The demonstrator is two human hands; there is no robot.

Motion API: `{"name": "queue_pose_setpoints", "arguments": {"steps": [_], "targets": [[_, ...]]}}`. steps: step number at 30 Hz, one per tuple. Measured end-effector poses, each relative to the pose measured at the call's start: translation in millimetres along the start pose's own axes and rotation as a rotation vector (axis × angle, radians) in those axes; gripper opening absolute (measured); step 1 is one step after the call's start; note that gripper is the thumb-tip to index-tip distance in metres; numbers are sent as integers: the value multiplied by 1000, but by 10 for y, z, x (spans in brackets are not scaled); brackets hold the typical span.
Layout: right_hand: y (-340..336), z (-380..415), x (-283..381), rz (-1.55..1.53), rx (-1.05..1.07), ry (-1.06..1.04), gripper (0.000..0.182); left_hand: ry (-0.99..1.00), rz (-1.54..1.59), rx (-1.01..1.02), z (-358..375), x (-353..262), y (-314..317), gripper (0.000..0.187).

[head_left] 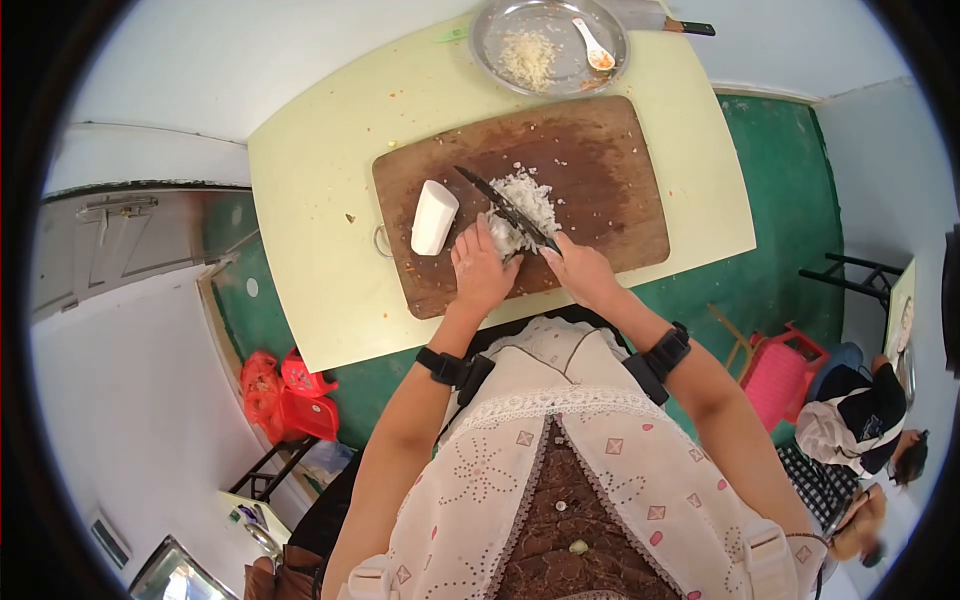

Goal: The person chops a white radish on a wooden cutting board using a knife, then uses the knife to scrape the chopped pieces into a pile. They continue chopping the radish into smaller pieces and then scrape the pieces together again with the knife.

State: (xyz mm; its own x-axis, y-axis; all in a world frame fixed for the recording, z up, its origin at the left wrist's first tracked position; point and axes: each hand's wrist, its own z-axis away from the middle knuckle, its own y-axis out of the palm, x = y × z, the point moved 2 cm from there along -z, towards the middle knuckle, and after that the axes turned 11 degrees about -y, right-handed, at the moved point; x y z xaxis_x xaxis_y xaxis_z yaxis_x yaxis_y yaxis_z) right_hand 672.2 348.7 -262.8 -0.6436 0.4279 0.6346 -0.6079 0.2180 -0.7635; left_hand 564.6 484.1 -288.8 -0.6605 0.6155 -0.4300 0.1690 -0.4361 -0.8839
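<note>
A kitchen knife [504,206] with a dark blade is in my right hand [585,273], which is closed around its handle. The blade slants up to the left across chopped white radish [533,198] on a wooden cutting board [610,215]. My left hand [482,268] rests beside the blade, its fingers and thumb around a partly cut white piece [505,238] that looks like radish; the fingers hide some of it. To the left of that hand lies a thick peeled chunk of white radish [435,217].
Beyond the board, a round metal tray [490,72] holds a pale chopped heap [528,58] and a white spoon [592,45]. A cleaver with a dark handle [692,28] lies beside it. Red stools [310,412] stand at lower left; other people [850,430] are at right.
</note>
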Motion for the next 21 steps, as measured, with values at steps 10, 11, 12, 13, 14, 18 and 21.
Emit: {"name": "queue_pose_setpoints", "arguments": {"steps": [10, 11, 12, 13, 14, 18, 21], "targets": [[-52, 349, 79, 112, 92, -33, 25, 78, -50, -89, 27, 61, 130, 65], [-56, 345, 75, 115, 102, -26, 25, 88, -63, -97, 19, 40, 118, 63], [-66, 332, 79, 117, 111, -20, 26, 89, -75, -103, 13, 28, 106, 63], [-68, 320, 83, 117, 120, -13, 26, 90, -87, -106, 16, 22, 96, 63], [-63, 292, 87, 121, 123, -16, 26, 92, -98, -109, 17, 18, 91, 62], [37, 38, 77, 82, 112, -41, 27, 70, -108, -100, 4, -2, 102, 62], [6, -92, 31, 6, 88, 23, 30, 47, -101, -68, -6, 39, 113, 65]]}}
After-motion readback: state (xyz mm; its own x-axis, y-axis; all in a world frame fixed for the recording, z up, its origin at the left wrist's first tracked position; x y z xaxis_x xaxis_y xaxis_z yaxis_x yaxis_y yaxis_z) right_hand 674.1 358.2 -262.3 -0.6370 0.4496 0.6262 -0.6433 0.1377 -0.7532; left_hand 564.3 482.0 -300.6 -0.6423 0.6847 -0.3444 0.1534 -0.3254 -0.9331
